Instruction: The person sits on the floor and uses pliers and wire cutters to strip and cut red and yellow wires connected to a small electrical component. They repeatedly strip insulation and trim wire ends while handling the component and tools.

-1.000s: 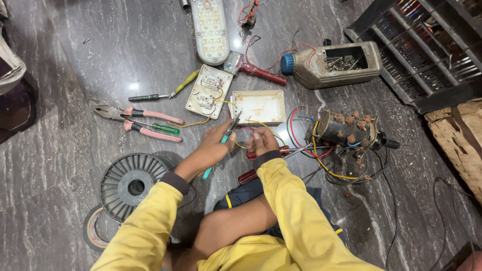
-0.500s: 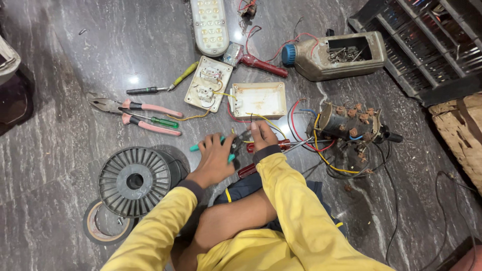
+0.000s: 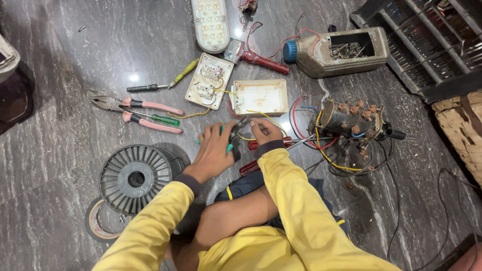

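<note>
My left hand (image 3: 213, 150) grips a teal-handled cutting tool (image 3: 232, 135) whose dark jaws point at a yellow wire (image 3: 266, 116). My right hand (image 3: 265, 131) pinches that yellow wire just beside the jaws. The wire runs up to a cream plastic box (image 3: 260, 96) lying on the stone floor. Both arms wear yellow sleeves. A red-handled tool (image 3: 253, 165) lies under my right wrist.
Pink-handled pliers (image 3: 135, 110) and a green screwdriver (image 3: 159, 119) lie left. An open switch plate (image 3: 209, 81), a light panel (image 3: 210, 22), a cut jug of screws (image 3: 342, 50), a wired motor part (image 3: 351, 120), a grey round fan cover (image 3: 134, 176) and a dark crate (image 3: 427, 45) surround me.
Both hands have drawn back from the cream box toward my body, keeping the cutter and the yellow wire. The camera has shifted, so the floor items sit slightly higher.
</note>
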`<state>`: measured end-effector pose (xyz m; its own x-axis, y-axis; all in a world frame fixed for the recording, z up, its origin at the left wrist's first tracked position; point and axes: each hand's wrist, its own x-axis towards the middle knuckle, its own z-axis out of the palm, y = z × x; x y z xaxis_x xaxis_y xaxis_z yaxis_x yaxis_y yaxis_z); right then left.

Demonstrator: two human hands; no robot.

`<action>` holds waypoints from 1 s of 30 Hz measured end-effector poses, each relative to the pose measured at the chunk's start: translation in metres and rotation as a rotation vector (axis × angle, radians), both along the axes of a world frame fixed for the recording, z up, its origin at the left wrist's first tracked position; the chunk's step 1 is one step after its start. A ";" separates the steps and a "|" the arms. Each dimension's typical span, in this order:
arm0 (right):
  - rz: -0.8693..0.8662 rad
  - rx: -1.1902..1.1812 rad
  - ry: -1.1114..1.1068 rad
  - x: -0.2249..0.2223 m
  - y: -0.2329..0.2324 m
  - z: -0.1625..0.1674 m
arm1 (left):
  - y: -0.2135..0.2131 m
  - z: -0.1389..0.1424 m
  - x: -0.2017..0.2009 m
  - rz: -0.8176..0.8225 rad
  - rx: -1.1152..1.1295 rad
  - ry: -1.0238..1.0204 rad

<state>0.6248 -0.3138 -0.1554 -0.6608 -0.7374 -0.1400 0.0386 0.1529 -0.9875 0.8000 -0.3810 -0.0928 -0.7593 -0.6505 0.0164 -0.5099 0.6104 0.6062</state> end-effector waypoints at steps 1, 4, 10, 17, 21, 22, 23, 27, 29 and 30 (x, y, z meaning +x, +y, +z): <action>-0.002 -0.002 0.000 -0.001 0.000 0.001 | 0.001 0.000 0.000 0.002 0.007 -0.001; 0.016 -0.026 0.015 -0.002 0.000 0.004 | 0.005 -0.002 0.000 0.005 0.027 0.011; 0.030 0.061 -0.132 -0.001 0.000 0.006 | 0.007 -0.004 -0.004 0.022 0.061 0.041; 0.030 0.013 -0.235 -0.002 0.000 0.004 | 0.010 -0.004 -0.008 0.042 0.042 0.014; 0.037 -0.010 -0.304 -0.002 -0.001 0.006 | 0.011 -0.003 -0.010 0.050 0.038 0.033; 0.028 -0.012 -0.306 -0.002 -0.001 0.007 | 0.011 -0.003 -0.010 0.051 0.035 0.035; 0.020 -0.014 -0.307 -0.001 -0.001 0.007 | 0.011 -0.003 -0.011 0.053 0.033 0.037; 0.006 -0.029 -0.307 -0.002 -0.001 0.008 | 0.010 -0.007 -0.011 0.035 0.032 0.033; 0.010 -0.058 -0.307 -0.002 -0.001 0.007 | 0.009 -0.010 -0.012 0.031 0.031 0.042; 0.013 -0.073 -0.307 -0.002 -0.001 0.006 | 0.010 -0.011 -0.012 0.029 0.031 0.046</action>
